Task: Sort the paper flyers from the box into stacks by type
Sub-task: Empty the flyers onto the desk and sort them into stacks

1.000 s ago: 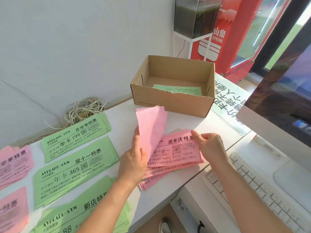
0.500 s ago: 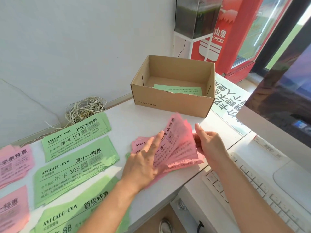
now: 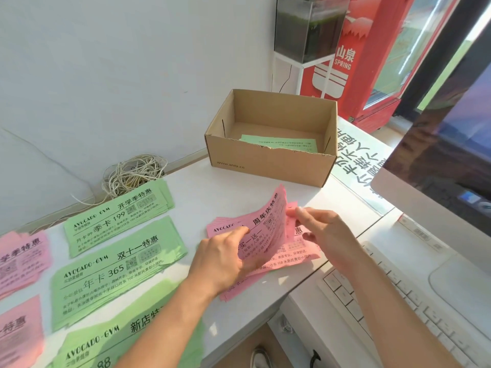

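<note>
Left hand (image 3: 220, 261) presses the pink flyers (image 3: 268, 235) onto the worktop (image 3: 212, 192) while the right hand (image 3: 329, 235) pinches their lifted edge; best to keep the pile pinned and leaf through sheets singly.

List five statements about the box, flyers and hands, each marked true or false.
The cardboard box holds a green flyer. True.
The left hand lies on the pink flyers. True.
The right hand reaches into the box. False: it pinches the pink flyers' edge.
The green stacks sit right of the box. False: they lie left of it.
All pink flyers lie flat. False: several bend upward between the hands.
</note>
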Tool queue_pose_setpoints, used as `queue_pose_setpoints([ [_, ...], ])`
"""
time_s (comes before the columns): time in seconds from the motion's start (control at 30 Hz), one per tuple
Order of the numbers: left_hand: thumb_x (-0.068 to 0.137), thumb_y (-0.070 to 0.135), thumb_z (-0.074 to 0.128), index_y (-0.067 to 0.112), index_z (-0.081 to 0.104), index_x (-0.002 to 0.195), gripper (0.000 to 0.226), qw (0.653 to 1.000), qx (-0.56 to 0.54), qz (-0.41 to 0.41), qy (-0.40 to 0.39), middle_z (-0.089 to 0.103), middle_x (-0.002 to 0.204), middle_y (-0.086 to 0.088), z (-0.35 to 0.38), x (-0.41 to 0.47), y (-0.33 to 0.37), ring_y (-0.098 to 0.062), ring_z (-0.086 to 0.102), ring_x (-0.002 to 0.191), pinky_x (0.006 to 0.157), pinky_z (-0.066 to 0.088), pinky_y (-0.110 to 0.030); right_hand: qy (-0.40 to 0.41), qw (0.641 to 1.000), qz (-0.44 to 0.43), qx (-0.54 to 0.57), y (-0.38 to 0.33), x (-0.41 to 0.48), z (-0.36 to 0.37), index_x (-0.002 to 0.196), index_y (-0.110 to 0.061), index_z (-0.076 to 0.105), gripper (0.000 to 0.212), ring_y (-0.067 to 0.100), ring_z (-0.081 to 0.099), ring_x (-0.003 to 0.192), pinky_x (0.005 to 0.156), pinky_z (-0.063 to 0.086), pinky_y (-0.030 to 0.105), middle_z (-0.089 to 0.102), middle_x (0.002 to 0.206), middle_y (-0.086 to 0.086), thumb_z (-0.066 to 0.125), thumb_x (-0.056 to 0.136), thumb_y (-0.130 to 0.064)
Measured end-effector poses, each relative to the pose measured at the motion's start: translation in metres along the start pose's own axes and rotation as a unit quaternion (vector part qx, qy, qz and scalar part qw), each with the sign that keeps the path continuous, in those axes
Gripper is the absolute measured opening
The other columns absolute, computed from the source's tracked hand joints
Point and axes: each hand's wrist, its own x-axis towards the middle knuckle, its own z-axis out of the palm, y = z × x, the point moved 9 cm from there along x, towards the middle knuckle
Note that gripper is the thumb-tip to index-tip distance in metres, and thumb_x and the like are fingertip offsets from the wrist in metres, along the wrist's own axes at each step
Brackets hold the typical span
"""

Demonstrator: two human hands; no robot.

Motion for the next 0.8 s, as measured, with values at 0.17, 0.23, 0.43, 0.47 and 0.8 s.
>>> queue_pose_setpoints([
  [0.17,0.069,0.090,0.030,0.033,0.034,0.138,0.089,0.998,-0.016,0.000,-0.061,0.065,0.118,0.001,-0.003,0.000,0.009,-0.021,0.061,0.107,0.091,0.049,-0.037,-0.040,0.995,-0.080,-0.052,-0.013,0.002,0.027,0.101,-0.022,0.074,0.029,0.013,0.066,0.094,0.081,0.056,0.030,0.068,0.101,-0.001,0.067,0.083,0.000],
  [0.23,0.075,0.086,0.025,0.040,0.045,0.120,0.066,0.997,-0.044,-0.006,-0.066,0.068,0.090,0.005,-0.007,-0.001,0.011,-0.019,0.064,0.087,0.077,0.050,-0.034,-0.032,0.993,-0.102,-0.051,-0.014,0.003,0.039,0.094,-0.025,0.075,0.032,0.010,0.067,0.086,0.078,0.053,0.024,0.068,0.094,-0.001,0.064,0.084,0.004],
  [0.43,0.101,0.040,0.019,0.022,0.039,0.073,0.038,1.000,-0.008,-0.004,0.009,0.043,0.059,0.006,-0.013,0.003,0.000,-0.025,0.057,0.064,0.062,0.044,-0.031,0.118,0.993,0.008,-0.001,0.006,-0.006,0.003,0.082,-0.023,0.074,0.037,0.015,0.067,0.074,0.061,0.056,0.033,0.072,0.087,-0.004,0.051,0.084,0.005],
  [0.47,0.101,0.040,0.019,0.023,0.038,0.074,0.037,1.000,-0.024,-0.011,0.010,0.045,0.059,0.006,-0.011,0.004,-0.006,-0.024,0.057,0.062,0.062,0.047,-0.032,0.146,0.989,0.031,-0.019,0.013,-0.007,-0.010,0.082,-0.022,0.073,0.034,0.013,0.066,0.075,0.059,0.056,0.029,0.071,0.089,-0.004,0.050,0.086,0.003],
  [0.8,0.093,0.058,0.009,0.021,0.045,0.069,0.057,0.997,-0.044,-0.031,-0.064,0.054,0.063,0.004,0.000,0.005,-0.007,-0.022,0.057,0.068,0.072,0.049,-0.032,0.097,0.986,0.135,0.032,0.040,-0.005,-0.020,0.126,-0.023,0.045,0.028,0.025,0.072,0.080,0.076,0.058,0.044,0.070,0.099,0.006,0.041,0.100,-0.032],
])
